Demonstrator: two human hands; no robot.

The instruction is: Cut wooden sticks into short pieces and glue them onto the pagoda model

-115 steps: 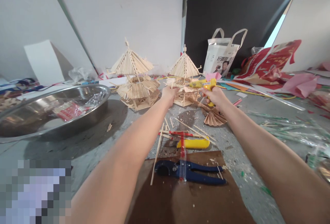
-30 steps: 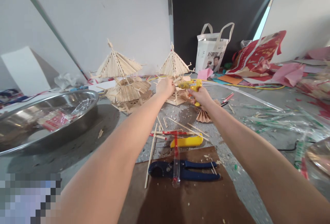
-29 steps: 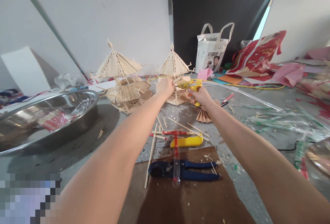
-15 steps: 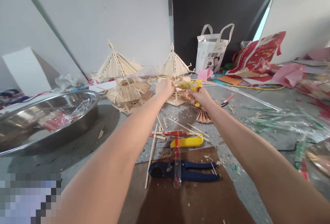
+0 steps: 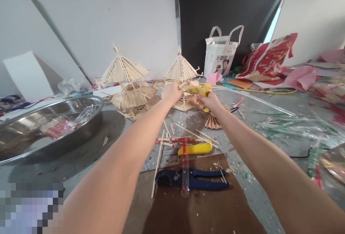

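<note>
One peaked, pale wooden-stick pavilion (image 5: pixel 182 68) apparently underwent gluing, steadiness needed next; before it, left hand (image 5: pixel 171 93) seemingly pinched a stick (image 5: pixel 183 84), right hand (image 5: pixel 211 101) clasped a yellow glue gun (image 5: pixel 204 89).

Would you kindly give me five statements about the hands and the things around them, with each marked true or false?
1. The right hand holds the glue gun. True.
2. The left hand is at the left tower. False: it is at the right tower.
3. The blue cutter lies on the brown sheet. True.
4. The yellow knife lies in the steel basin. False: it lies between the blue cutter and the right tower.
5. The white bag stands in front of the black board. True.
</note>
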